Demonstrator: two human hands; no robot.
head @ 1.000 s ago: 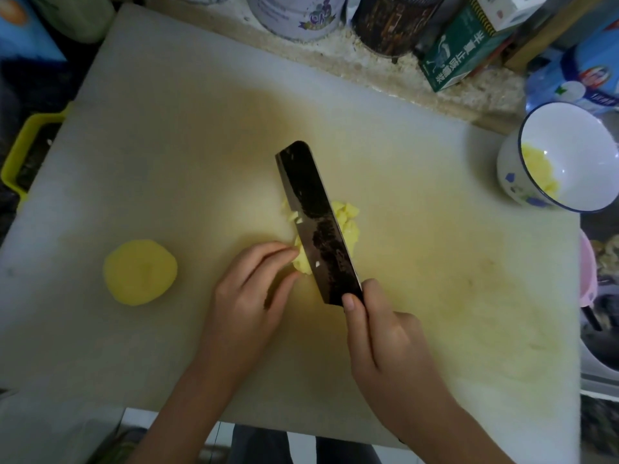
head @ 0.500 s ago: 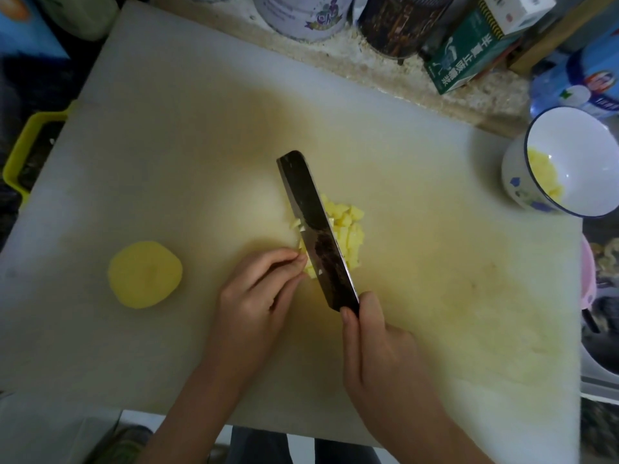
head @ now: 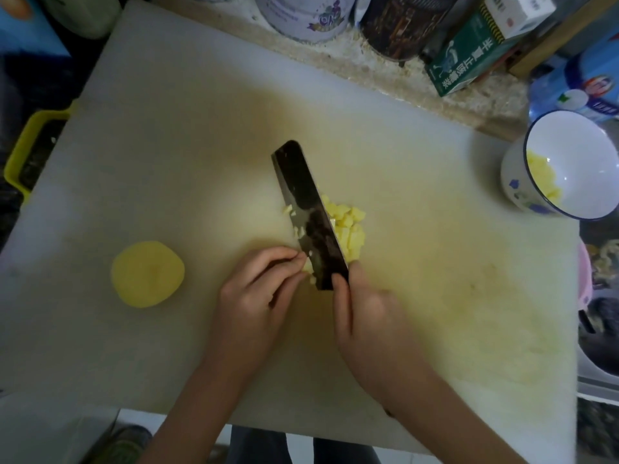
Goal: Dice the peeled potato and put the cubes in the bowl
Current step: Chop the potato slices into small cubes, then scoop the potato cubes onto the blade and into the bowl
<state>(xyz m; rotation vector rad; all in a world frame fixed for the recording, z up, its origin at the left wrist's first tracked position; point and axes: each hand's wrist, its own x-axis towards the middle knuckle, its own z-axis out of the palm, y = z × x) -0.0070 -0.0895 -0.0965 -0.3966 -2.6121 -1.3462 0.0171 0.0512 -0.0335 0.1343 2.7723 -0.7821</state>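
Note:
A white cutting board (head: pixel 187 135) fills the view. My right hand (head: pixel 371 326) grips the handle of a dark cleaver (head: pixel 308 209), whose blade stands on the board through a small pile of yellow potato cubes (head: pixel 348 226). My left hand (head: pixel 258 296) pinches the last uncut bit of potato (head: pixel 307 266) against the blade's left side with curled fingertips. A peeled potato half (head: pixel 147 274) lies flat on the board to the left. A white bowl (head: pixel 569 162) with a blue rim, holding some cubes (head: pixel 541 177), sits at the board's right edge.
Tins (head: pixel 304 15) and a green carton (head: pixel 469 58) stand along the counter behind the board. A blue package (head: pixel 589 82) lies behind the bowl. A yellow handle (head: pixel 23 152) sticks out left of the board. Dark items sit off the right edge.
The cleaver has stepped a little toward my left hand, leaving more cut cubes on its right. My left fingertips have drawn back and curled tighter on the shrinking piece.

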